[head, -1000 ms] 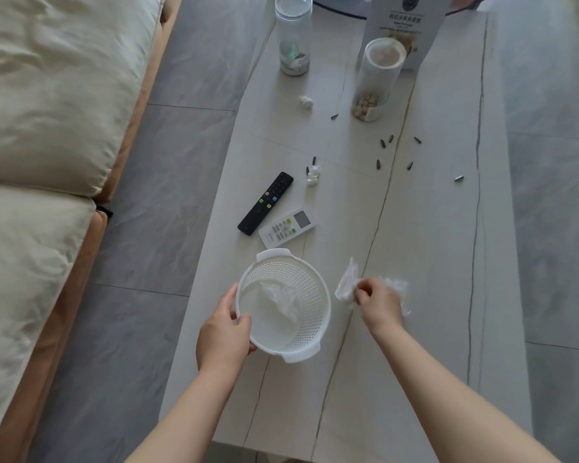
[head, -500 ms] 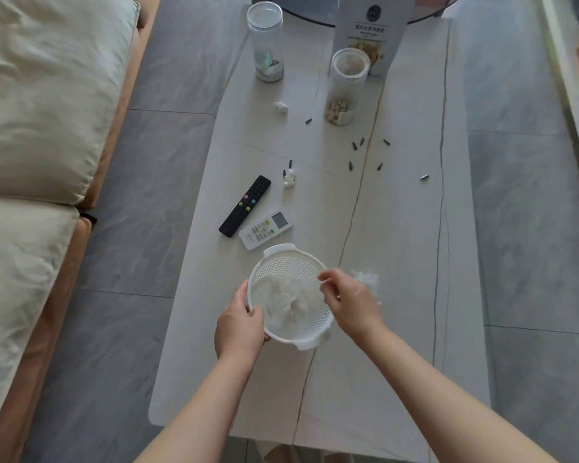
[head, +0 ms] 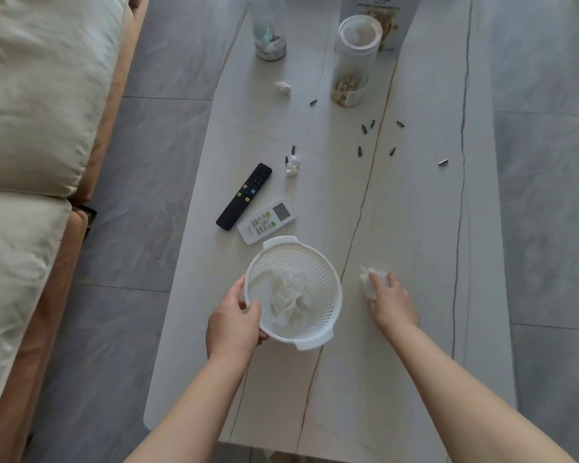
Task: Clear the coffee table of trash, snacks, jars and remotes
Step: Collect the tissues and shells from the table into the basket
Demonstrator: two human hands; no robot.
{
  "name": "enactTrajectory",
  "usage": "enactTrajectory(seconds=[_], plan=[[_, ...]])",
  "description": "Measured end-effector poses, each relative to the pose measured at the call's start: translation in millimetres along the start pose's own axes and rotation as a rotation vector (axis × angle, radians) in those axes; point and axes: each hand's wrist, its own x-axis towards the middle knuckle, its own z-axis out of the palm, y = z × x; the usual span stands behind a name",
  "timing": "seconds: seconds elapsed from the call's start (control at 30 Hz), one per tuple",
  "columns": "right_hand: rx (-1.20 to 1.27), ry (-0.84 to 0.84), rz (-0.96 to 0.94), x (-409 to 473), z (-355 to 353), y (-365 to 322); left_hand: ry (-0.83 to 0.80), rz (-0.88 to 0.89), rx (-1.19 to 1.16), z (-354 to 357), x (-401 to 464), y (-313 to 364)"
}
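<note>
White perforated basket sits on the tabletop, near the edge closest to the person. Left hand grips the basket's near-left rim, thumb hooked inside, fingers curled under the outside wall. One crumpled tissue lies in the basket. Right hand is just right of the basket, fingers bent down onto a second tissue wad on the tabletop (touching and closing on it; cannot tell if it's lifted). White remote lies just beyond the basket's far rim, black remote beside it to the left. Small paper scrap farther beyond the basket, another scrap farther still. Dark seed shells scattered far-right of the basket. Two clear jars well beyond it: one with nuts, one at the far left. Snack bag behind the nut jar. Sofa cushions well left of the basket.
</note>
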Motion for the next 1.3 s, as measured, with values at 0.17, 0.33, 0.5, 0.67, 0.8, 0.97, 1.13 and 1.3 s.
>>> enactTrajectory(seconds=[0.17, 0.33, 0.5, 0.67, 0.8, 0.97, 1.13, 1.3], plan=[[0.032, 0.011, 0.039, 7, 16, 0, -0.005, 0.005, 0.004, -1, 4, 4], [0.227, 0.075, 0.038, 6, -4, -1, -0.004, 0.014, 0.037, 0, 0, 11], [0.614, 0.274, -0.094, -18, -49, -26, -0.016, 0.002, 0.055, 5, -9, 23], [0.723, 0.25, -0.321, -43, -79, -65, -0.014, 0.003, 0.036, 9, -17, 39], [0.569, 0.155, -0.434, -47, -83, -86, -0.015, 0.02, -0.004, 8, -17, 53], [0.524, 0.218, -0.431, -36, -89, -97, 0.008, 0.022, -0.049, 1, -7, 63], [0.521, 0.274, -0.37, -16, -98, -103, 0.047, 0.005, -0.103, -16, 3, 60], [0.52, 0.239, -0.339, -15, -102, -121, 0.077, -0.008, -0.12, -49, 3, 61]])
